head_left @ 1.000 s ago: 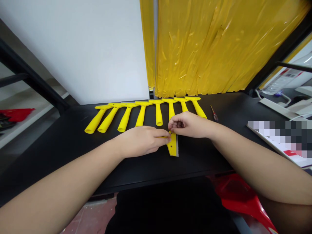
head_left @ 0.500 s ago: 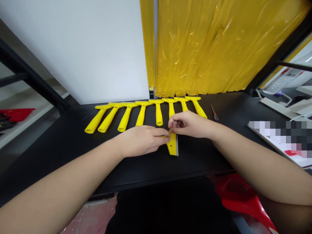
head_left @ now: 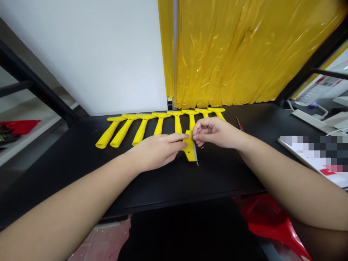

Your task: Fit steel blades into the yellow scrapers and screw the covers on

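Observation:
My left hand (head_left: 160, 150) is closed on a yellow scraper (head_left: 190, 152), whose head lies crosswise with its thin metal blade (head_left: 196, 155) along the right edge. The scraper's handle is hidden under my palm. At the upper end of the blade, my right hand (head_left: 210, 131) has thumb and fingers drawn together in a pinch. What they hold, if anything, is too small to make out. Two tiny metallic bits, perhaps screws, lie on the black tabletop (head_left: 152, 192): one small bit (head_left: 202, 147) below my right fingers, another small bit (head_left: 197, 164) by the blade's lower corner.
Several yellow scraper handles (head_left: 143, 131) lie in a row along the back. A screwdriver (head_left: 239, 124) rests beyond my right wrist. At the right stands a white-edged flat item (head_left: 304, 159), partly blurred out. Yellow plastic sheeting (head_left: 231, 54) and a white panel (head_left: 108, 54) rise behind.
The scraper head has shifted slightly up and away, with my left hand on it. My right hand has moved a little right and up, off the scraper's face. The tiny metallic bits now show.

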Demonstrator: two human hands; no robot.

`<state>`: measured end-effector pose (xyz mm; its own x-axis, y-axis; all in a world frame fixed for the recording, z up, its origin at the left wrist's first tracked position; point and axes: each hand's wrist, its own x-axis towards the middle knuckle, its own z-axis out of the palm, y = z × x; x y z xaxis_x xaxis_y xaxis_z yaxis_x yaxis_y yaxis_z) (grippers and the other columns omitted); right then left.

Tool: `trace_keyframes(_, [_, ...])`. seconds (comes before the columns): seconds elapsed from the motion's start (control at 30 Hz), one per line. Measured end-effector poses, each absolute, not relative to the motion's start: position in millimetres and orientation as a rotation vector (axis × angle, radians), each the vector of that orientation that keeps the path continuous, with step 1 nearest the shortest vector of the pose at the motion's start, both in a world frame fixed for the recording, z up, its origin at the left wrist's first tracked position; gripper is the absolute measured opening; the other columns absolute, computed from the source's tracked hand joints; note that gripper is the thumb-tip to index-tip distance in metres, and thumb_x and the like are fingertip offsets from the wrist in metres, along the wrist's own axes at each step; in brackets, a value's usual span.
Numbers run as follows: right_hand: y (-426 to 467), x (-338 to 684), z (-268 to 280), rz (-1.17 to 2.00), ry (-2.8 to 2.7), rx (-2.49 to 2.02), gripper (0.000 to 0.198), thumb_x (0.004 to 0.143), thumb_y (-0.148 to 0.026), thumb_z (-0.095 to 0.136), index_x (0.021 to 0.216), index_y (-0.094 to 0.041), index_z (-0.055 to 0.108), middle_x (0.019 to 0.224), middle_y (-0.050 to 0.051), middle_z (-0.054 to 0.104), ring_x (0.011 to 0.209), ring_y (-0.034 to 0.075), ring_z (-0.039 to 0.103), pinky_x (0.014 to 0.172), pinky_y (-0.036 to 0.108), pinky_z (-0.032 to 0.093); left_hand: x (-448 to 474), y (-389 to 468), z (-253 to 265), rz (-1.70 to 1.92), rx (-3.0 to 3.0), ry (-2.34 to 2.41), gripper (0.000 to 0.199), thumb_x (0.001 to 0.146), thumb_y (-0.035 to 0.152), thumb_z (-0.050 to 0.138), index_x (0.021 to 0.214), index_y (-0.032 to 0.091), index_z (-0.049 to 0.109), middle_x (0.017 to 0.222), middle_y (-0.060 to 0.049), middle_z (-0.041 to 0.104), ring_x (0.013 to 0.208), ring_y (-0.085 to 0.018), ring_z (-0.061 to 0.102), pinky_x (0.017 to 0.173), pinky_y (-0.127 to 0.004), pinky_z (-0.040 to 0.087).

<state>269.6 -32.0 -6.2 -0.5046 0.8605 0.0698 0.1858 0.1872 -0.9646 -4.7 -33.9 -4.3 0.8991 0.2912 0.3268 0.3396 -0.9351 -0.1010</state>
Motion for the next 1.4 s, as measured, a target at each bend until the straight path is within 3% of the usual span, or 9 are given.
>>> trace_keyframes(0.13, [-37.0,267.8,-6.1,1.283,-1.964,-0.983,0.021,0.082,-0.029,0.082,0.096,-0.018,0.069,0.087,0.003,0.077,0.077,0.016,0.075,0.076,0.033,0.063,-4.0,-33.1,-5.4,-0.46,-2.885,-0.555,0.032,0.1,0.015,0.056,0.128,0.021,0.07,0.148,-0.006,0.067,0.116,-0.02,0.075,0.101,-0.033,0.061])
trace_keyframes(0.27, [-44.5,263.5,-2.6,0.938,-2.184,-0.954,0.008,0.086,-0.019,0.072,0.094,-0.019,0.073,0.091,0.003,0.077,0.078,0.015,0.07,0.073,0.029,0.057,-3.0,-32.4,-4.4,-0.443,-2.875,-0.592,0.029,0.099,0.015,0.055,0.123,0.021,0.07,0.145,-0.007,0.068,0.11,-0.021,0.076,0.095,-0.033,0.063])
trace_keyframes(0.47, [-51.7,257.1,2.2,0.745,-2.346,-0.901,0.009,0.09,-0.018,0.07,0.094,-0.02,0.077,0.088,0.002,0.077,0.076,0.015,0.067,0.069,0.028,0.052,-0.8,-33.0,-1.5,-0.412,-2.939,-0.608,0.026,0.099,0.015,0.054,0.12,0.02,0.068,0.143,-0.006,0.068,0.113,-0.021,0.074,0.096,-0.032,0.062])
trace_keyframes(0.8, [-49.6,251.8,-1.2,0.846,-2.262,-0.911,0.004,0.089,-0.016,0.07,0.088,-0.019,0.07,0.083,-0.001,0.068,0.074,0.013,0.059,0.069,0.027,0.048,2.4,-35.0,-1.2,-0.406,-2.974,-0.608,0.027,0.099,0.013,0.052,0.12,0.021,0.066,0.127,-0.005,0.071,0.103,-0.019,0.073,0.088,-0.03,0.06])
trace_keyframes(1.0, [-43.4,252.6,-8.2,0.805,-2.216,-0.898,0.008,0.085,-0.014,0.071,0.09,-0.019,0.069,0.09,0.001,0.065,0.079,0.014,0.058,0.072,0.029,0.048,2.4,-35.6,-2.6,-0.42,-2.957,-0.602,0.032,0.1,0.013,0.05,0.128,0.021,0.063,0.132,-0.004,0.07,0.107,-0.019,0.073,0.091,-0.031,0.059])
trace_keyframes(1.4, [-42.2,249.0,-13.1,0.689,-2.232,-0.981,0.022,0.076,-0.009,0.07,0.092,-0.021,0.063,0.098,0.003,0.052,0.089,0.017,0.053,0.081,0.033,0.047,3.6,-37.3,-3.6,-0.407,-2.947,-0.623,0.029,0.099,0.013,0.051,0.124,0.02,0.066,0.135,-0.005,0.07,0.105,-0.019,0.075,0.091,-0.031,0.061])
